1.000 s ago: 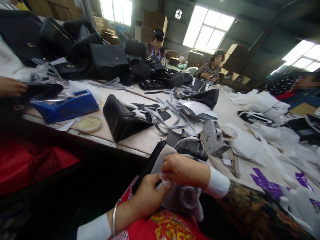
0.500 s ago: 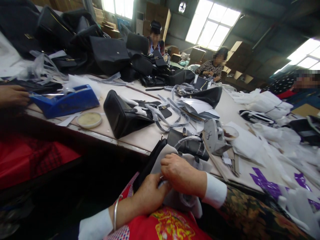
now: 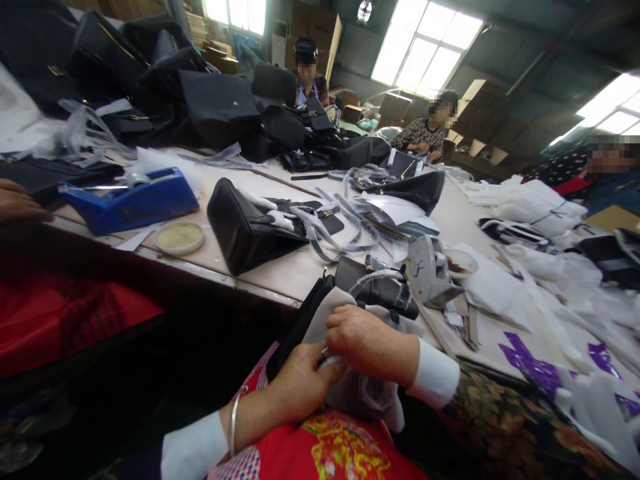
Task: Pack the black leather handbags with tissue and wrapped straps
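Observation:
My left hand [image 3: 300, 385] and my right hand [image 3: 367, 345] meet low in the middle, over my lap. Both are closed in a pinch on a small piece of clear plastic film [image 3: 327, 363] at a grey-white wrapping sheet [image 3: 350, 393]. That sheet covers a black bag [image 3: 300, 323] leaning on the table edge. A silver bangle circles my left wrist. Just beyond my right hand lies a dark bag [image 3: 375, 287] with a plastic-wrapped handle.
On the long table [image 3: 280, 277] stand a black handbag [image 3: 245, 230], a blue tape dispenser [image 3: 133, 200], a round lid [image 3: 179, 238], a grey tape dispenser [image 3: 430, 270], loose plastic strips and white dust bags [image 3: 525, 203]. Black bags are piled at the back left. Another person's hand [image 3: 17, 203] rests at far left; other people sit beyond.
My hands have stayed together on the wrapping and shifted only slightly. The view has tilted a little. The other person's hand at far left has drawn back toward the frame edge.

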A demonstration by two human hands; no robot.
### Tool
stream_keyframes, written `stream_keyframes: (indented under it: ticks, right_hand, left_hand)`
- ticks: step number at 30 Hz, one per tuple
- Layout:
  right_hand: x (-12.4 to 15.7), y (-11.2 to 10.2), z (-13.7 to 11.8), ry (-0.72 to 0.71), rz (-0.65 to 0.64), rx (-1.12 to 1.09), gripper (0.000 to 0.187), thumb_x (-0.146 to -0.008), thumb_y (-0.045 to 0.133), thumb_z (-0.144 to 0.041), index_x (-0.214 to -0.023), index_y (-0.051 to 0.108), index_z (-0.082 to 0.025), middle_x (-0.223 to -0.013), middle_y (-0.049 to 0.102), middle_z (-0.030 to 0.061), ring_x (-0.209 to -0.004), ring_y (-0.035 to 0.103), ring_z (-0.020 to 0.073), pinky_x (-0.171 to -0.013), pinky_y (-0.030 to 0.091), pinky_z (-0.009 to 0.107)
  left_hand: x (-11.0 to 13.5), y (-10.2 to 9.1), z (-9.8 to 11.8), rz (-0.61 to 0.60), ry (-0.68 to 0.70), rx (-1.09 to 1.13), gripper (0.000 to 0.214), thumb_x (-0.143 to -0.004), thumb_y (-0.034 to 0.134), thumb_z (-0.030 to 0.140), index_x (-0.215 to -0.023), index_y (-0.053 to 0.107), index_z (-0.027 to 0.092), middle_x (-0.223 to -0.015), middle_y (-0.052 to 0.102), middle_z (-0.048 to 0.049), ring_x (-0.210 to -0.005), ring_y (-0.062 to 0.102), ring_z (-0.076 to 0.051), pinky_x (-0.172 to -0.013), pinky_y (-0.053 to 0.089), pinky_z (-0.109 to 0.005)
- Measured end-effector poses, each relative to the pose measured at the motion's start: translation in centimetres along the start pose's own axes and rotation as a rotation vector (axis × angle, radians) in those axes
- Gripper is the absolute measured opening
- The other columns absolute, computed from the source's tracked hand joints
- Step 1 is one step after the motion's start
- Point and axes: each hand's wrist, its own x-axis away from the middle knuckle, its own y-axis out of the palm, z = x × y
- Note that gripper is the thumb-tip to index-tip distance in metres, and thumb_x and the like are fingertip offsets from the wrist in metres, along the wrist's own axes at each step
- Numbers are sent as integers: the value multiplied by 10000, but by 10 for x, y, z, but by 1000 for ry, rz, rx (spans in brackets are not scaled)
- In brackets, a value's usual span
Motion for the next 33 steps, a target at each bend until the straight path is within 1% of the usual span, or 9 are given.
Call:
stream_keyframes:
  ticks: [4, 6, 10, 14, 18, 22, 27, 30, 33]
  right_hand:
    - [-1, 2, -1, 4, 26, 9, 167, -752, 724, -143, -652, 610, -215, -701, 645, 31, -647, 522, 184, -656, 367, 358]
    - [-2, 2, -3, 21, 6, 24, 153, -756, 719, -153, -670, 610, -218, -724, 656, 33, -670, 539, 189, -659, 376, 360]
    - [-1, -3, -10, 52, -25, 41, 127, -779, 714, -176, -705, 618, -213, -769, 672, 42, -727, 560, 205, -663, 377, 373]
    - [1, -2, -13, 21, -19, 46, 74, -818, 685, -175, -764, 645, -207, -792, 671, 39, -788, 542, 218, -691, 352, 377]
    - [6, 5, -4, -62, -20, -36, 19, -844, 652, -189, -826, 653, -183, -796, 634, 32, -781, 496, 204, -717, 332, 354]
    - [17, 4, 3, -99, -40, -95, 89, -857, 623, -200, -772, 631, -176, -806, 603, 28, -780, 472, 185, -741, 336, 337]
    - [32, -1, -4, -94, 14, -82, 244, -940, 606, -406, -928, 664, -169, -925, 645, 58, -927, 512, 216, -837, 351, 380]
    - [38, 8, -8, -95, 78, -31, 200, -987, 552, -332, -949, 653, -164, -939, 660, 68, -977, 523, 227, -872, 349, 397]
    - [43, 17, -8, -97, 151, -3, 158, -995, 529, -249, -948, 649, -158, -978, 670, 84, -1016, 531, 231, -894, 355, 402]
  left_hand:
    - [-1, 0, 0, 10, 60, -61, 227, -865, 585, 315, -856, 736, 146, -784, 717, -37, -719, 614, -204, -607, 387, -271]
    - [-1, 1, -1, 11, 65, -52, 236, -864, 591, 321, -855, 737, 135, -806, 728, -46, -726, 621, -207, -610, 395, -273]
    - [-2, 1, -2, 45, 39, 0, 235, -838, 629, 345, -718, 708, 160, -674, 691, -24, -665, 605, -198, -565, 390, -262]
    - [-1, 2, -2, 24, -10, 63, 285, -852, 597, 374, -638, 663, 197, -463, 558, 16, -503, 547, -175, -483, 360, -253]
    - [0, 3, -4, -40, -54, 119, 270, -872, 558, 404, -747, 680, 197, -424, 496, 48, -379, 479, -147, -407, 327, -241]
    - [0, 4, -7, -69, -75, 148, 252, -861, 580, 417, -792, 665, 190, -426, 497, 51, -372, 495, -150, -380, 339, -233]
    - [-3, 3, -13, -98, -89, 172, 220, -863, 576, 387, -794, 634, 186, -447, 511, 49, -376, 495, -136, -366, 332, -214]
    - [-3, 0, -15, -154, -77, 179, 247, -866, 606, 423, -869, 640, 178, -463, 528, 49, -391, 503, -127, -379, 335, -202]
    - [-1, -6, -15, -246, -93, 263, 314, -856, 631, 470, -939, 629, 167, -495, 567, 39, -409, 511, -117, -399, 355, -192]
